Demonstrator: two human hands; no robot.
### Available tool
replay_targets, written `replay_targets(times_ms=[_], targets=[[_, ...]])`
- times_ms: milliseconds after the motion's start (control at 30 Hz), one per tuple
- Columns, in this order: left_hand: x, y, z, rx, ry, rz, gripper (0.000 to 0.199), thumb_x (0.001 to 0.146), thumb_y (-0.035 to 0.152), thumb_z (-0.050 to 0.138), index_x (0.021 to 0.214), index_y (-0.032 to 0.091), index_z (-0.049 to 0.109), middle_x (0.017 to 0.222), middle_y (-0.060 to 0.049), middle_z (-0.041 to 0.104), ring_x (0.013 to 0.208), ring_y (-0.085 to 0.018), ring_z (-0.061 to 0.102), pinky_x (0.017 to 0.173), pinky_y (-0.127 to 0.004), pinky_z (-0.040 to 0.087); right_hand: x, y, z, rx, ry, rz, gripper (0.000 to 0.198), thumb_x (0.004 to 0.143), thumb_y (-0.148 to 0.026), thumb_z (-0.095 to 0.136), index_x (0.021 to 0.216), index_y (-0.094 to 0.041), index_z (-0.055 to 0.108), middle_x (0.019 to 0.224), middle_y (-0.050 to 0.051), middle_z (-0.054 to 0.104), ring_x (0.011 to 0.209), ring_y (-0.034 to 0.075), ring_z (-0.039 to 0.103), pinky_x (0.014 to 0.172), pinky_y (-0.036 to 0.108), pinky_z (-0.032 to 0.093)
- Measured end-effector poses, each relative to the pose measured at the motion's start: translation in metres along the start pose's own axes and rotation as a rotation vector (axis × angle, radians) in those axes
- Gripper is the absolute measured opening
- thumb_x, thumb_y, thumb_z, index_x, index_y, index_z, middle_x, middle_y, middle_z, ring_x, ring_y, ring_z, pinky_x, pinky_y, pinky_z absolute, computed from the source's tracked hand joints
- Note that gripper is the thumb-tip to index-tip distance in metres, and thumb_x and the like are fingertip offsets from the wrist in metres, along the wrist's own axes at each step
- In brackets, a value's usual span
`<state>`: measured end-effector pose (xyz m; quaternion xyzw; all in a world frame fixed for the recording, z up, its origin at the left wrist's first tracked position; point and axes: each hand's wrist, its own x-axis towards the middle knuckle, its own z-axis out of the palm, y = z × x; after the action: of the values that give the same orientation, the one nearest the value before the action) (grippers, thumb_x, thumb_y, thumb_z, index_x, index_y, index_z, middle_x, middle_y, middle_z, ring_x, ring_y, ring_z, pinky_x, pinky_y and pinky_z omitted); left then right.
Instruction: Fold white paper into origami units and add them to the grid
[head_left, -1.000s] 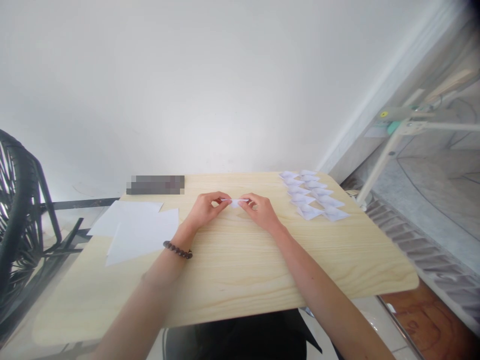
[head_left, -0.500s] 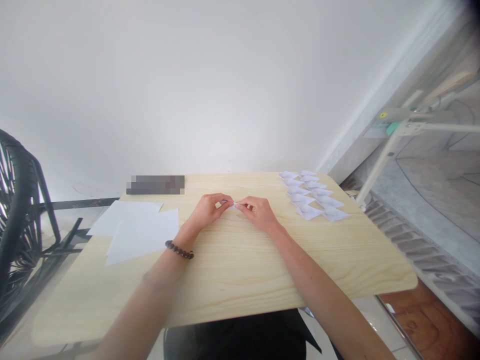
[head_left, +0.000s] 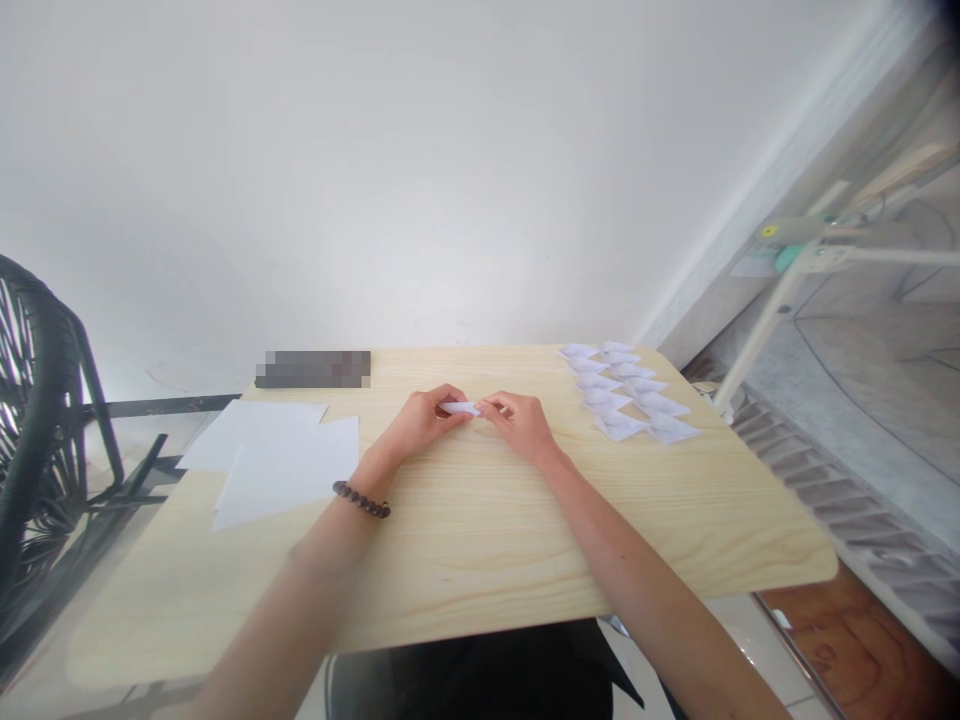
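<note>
Between my two hands is a small folded piece of white paper [head_left: 459, 407], held just above the middle of the table. My left hand [head_left: 429, 418] pinches its left and near side, thumb in front and fingers behind. The fingers of my right hand [head_left: 517, 418] are closed on its right end. Much of the paper is covered by the fingertips, so its full shape is hidden. Several folded white paper pieces [head_left: 619, 426] with pointed ends lie in two columns to the right of my right hand.
Loose white paper sheets [head_left: 292, 475] overlap on the left of the wooden table [head_left: 480, 560]. A pixelated dark block [head_left: 313, 369] lies at the back left. A black woven chair [head_left: 45, 400] stands at the left; a white metal frame [head_left: 772, 320] is at the right.
The folded paper has turned in my fingers and now shows a wider white face. Both hands remain in nearly the same place, with the fingers slightly shifted.
</note>
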<state>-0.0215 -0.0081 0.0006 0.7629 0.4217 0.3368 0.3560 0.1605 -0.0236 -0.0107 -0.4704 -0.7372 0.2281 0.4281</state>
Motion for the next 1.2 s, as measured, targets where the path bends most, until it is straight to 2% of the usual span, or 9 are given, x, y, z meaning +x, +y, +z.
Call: replay_targets(times_ms=[133,300,433,567,667,800,900,1000,1200], targets=[[0.001,-0.002,0.0,-0.068,0.004,-0.071,0.032,0.067,0.04,0.062,0.089,0.016,0.057,0.074,-0.002,0.065,0.066,-0.016,0.061,0.059,-0.025,0.047,0.001,0.001,0.001,0.018,0.038,0.001,0.024,0.078,-0.037,0.052,0.073,-0.018,0.066,0.07,0.0,0.067,0.059,0.01,0.058,0.053,0.019,0.043],[-0.001,-0.003,-0.003,-0.25,-0.039,-0.135,0.043,0.065,0.037,0.065,0.102,0.015,0.056,0.079,-0.005,0.068,0.075,-0.019,0.063,0.07,-0.031,0.049,0.001,0.002,0.0,0.003,0.005,-0.044,0.024,0.081,-0.034,0.049,0.073,-0.018,0.065,0.07,0.001,0.067,0.061,0.011,0.058,0.054,0.019,0.044],[-0.001,-0.005,-0.004,-0.379,-0.081,-0.159,0.036,0.07,0.039,0.06,0.093,0.011,0.062,0.082,-0.009,0.069,0.08,-0.021,0.064,0.074,-0.033,0.05,0.0,0.0,-0.001,-0.013,0.016,-0.05,0.026,0.082,-0.033,0.047,0.071,-0.017,0.064,0.068,0.001,0.066,0.061,0.011,0.057,0.053,0.019,0.043],[0.0,-0.003,-0.004,-0.338,-0.044,-0.146,0.035,0.071,0.04,0.059,0.087,0.01,0.065,0.075,-0.007,0.069,0.073,-0.02,0.064,0.07,-0.032,0.052,0.001,-0.001,0.001,-0.051,0.047,-0.071,0.027,0.083,-0.032,0.045,0.068,-0.017,0.061,0.065,0.001,0.064,0.058,0.01,0.055,0.054,0.02,0.041],[0.0,0.0,-0.003,-0.349,-0.036,-0.156,0.034,0.071,0.039,0.06,0.089,0.01,0.063,0.077,-0.008,0.069,0.075,-0.02,0.064,0.07,-0.032,0.052,0.001,0.0,0.001,-0.019,0.047,-0.044,0.026,0.083,-0.033,0.045,0.069,-0.017,0.06,0.064,0.001,0.063,0.055,0.009,0.055,0.052,0.019,0.041],[-0.002,0.004,-0.004,-0.39,-0.07,-0.154,0.041,0.068,0.036,0.064,0.1,0.011,0.057,0.078,-0.008,0.068,0.072,-0.018,0.064,0.066,-0.031,0.052,-0.001,0.0,0.002,0.046,0.019,0.001,0.026,0.083,-0.035,0.045,0.073,-0.017,0.06,0.066,0.001,0.064,0.055,0.01,0.056,0.052,0.019,0.042],[-0.003,0.006,-0.003,-0.342,-0.103,-0.144,0.037,0.067,0.036,0.065,0.093,0.011,0.061,0.078,-0.008,0.068,0.07,-0.018,0.063,0.066,-0.03,0.051,-0.002,-0.001,0.003,0.057,0.004,-0.006,0.026,0.083,-0.036,0.045,0.074,-0.017,0.06,0.067,0.001,0.064,0.055,0.01,0.056,0.051,0.019,0.042],[-0.003,0.005,-0.002,-0.306,-0.104,-0.139,0.031,0.069,0.039,0.062,0.082,0.01,0.065,0.077,-0.009,0.069,0.07,-0.019,0.063,0.065,-0.029,0.051,-0.002,-0.002,0.004,-0.003,0.006,-0.027,0.028,0.083,-0.037,0.044,0.071,-0.017,0.059,0.064,0.0,0.063,0.053,0.009,0.054,0.051,0.019,0.04],[-0.002,0.005,0.0,-0.289,-0.076,-0.183,0.031,0.07,0.04,0.06,0.081,0.012,0.067,0.07,-0.007,0.069,0.067,-0.019,0.065,0.064,-0.03,0.053,-0.001,-0.003,0.006,-0.19,0.079,-0.061,0.031,0.083,-0.038,0.044,0.062,-0.018,0.056,0.057,0.0,0.057,0.051,0.009,0.048,0.051,0.02,0.036]])
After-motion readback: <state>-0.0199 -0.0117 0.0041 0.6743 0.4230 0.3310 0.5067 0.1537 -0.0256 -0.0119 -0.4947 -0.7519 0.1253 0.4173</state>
